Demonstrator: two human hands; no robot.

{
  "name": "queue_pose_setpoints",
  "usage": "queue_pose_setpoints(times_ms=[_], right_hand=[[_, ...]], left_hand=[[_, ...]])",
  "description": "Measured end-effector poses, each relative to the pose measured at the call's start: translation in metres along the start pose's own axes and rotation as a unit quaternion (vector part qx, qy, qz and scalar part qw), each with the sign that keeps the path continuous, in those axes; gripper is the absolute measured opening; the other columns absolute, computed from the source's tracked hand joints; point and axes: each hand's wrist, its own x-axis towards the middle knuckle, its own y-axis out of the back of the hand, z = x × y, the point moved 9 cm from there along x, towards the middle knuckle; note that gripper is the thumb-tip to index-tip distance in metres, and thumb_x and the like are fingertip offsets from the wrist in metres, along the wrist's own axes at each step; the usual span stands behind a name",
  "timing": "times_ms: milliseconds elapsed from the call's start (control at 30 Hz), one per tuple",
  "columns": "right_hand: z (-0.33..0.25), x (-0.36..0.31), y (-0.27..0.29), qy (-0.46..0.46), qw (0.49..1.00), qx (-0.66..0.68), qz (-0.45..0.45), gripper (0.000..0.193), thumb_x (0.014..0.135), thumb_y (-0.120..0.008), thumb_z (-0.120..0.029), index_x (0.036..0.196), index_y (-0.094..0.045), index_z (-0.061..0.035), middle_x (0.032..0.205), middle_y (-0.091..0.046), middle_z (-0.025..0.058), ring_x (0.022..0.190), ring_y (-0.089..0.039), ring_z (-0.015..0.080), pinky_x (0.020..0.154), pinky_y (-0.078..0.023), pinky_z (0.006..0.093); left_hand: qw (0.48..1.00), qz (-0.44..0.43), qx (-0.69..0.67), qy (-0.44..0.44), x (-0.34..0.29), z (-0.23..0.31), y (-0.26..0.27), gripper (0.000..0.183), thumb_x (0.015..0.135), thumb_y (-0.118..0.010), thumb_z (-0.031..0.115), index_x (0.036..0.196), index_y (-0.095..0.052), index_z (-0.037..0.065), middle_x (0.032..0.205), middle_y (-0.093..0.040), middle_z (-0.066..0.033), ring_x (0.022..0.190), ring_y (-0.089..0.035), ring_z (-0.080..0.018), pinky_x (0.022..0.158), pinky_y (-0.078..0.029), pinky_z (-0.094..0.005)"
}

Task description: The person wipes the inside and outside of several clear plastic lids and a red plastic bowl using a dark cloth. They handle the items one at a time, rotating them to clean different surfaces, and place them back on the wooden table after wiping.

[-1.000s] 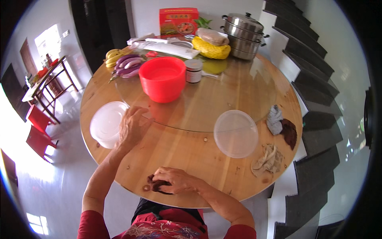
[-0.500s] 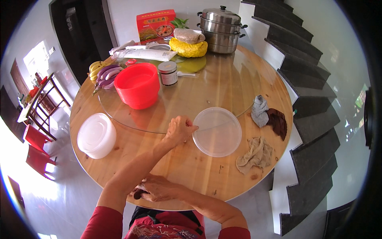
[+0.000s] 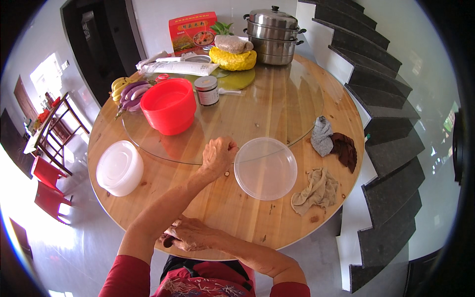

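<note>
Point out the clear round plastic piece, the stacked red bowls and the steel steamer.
Clear round plastic piece (image 3: 265, 170): head view, middle of its face.
Stacked red bowls (image 3: 172, 118): head view, front outer wall.
Steel steamer (image 3: 271, 36): head view, side wall below the lid.

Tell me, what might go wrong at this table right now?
The left hand is right beside the clear lid, so a careless move could knock it askew.

The dark cloth at the right hand is by the near edge of the table; it might slip off.

The white tub sits close to the table's left side, so a bump could perhaps tip it over.
</note>
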Motion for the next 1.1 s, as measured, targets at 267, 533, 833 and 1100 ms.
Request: queue_pose_setpoints(times_ms=[267,533,833,1100], right_hand=[[-0.008,-0.003,0.011,0.013,0.999,0.007,0.031,0.032,0.081,-0.062,-0.013,0.112,-0.058,-0.0097,0.118,-0.056,0.0161,0.116,-0.049,0.0363,0.094,-0.045,0.0453],[-0.009,-0.001,0.014,0.007,0.999,0.030,0.018,0.034,0.079,-0.062,-0.010,0.113,-0.060,-0.0092,0.109,-0.063,0.0136,0.112,-0.052,0.0341,0.089,-0.046,0.0446],[-0.006,0.000,0.009,-0.012,1.000,0.027,-0.002,0.032,0.080,-0.063,-0.011,0.112,-0.062,-0.0095,0.114,-0.060,0.0134,0.117,-0.049,0.0329,0.093,-0.045,0.0438],[0.004,0.003,-0.001,-0.016,1.000,-0.013,-0.003,0.037,0.081,-0.065,-0.017,0.117,-0.058,-0.0106,0.123,-0.052,0.0126,0.121,-0.045,0.0318,0.096,-0.045,0.0427]], left_hand=[[0.996,-0.080,0.024,0.005,-0.002,-0.001,-0.021,0.036,0.066,-0.078,0.035,0.075,-0.067,0.001,0.072,-0.066,-0.0155,0.070,-0.066,-0.0295,0.066,-0.052,-0.0396],[0.998,0.026,0.005,-0.051,0.002,0.011,-0.004,0.023,0.070,-0.076,0.021,0.079,-0.070,0.001,0.070,-0.067,-0.0143,0.067,-0.066,-0.0287,0.064,-0.052,-0.0381],[0.996,0.065,-0.020,-0.064,0.004,0.026,0.014,0.021,0.068,-0.078,0.020,0.078,-0.068,0.004,0.071,-0.067,-0.0105,0.065,-0.065,-0.0254,0.061,-0.051,-0.0375],[0.984,0.006,-0.168,-0.053,0.013,0.035,0.018,0.024,0.071,-0.079,0.015,0.074,-0.064,-0.002,0.067,-0.065,-0.0079,0.062,-0.060,-0.0116,0.058,-0.049,-0.0270]])
